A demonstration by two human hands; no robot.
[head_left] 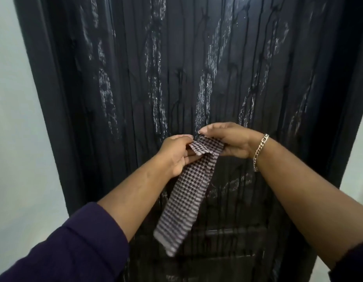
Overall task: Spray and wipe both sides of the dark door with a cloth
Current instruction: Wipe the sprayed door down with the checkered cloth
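Sleeves of dark purple cover your forearms nearest the camera, pushed up past the wrists. Your left hand has its grip closed on the upper end of the checked cloth, fingers folded around a doubled-over edge. Your right hand, with a chain bracelet at the wrist, pinches the same upper edge between thumb and fingers. The rest of the cloth hangs down in a narrow strip, tilted toward your left. Behind both hands stands the dark door, streaked with pale foamy trails and thin running drips, probably spray, though the blur makes that uncertain. Pale wall flanks it.
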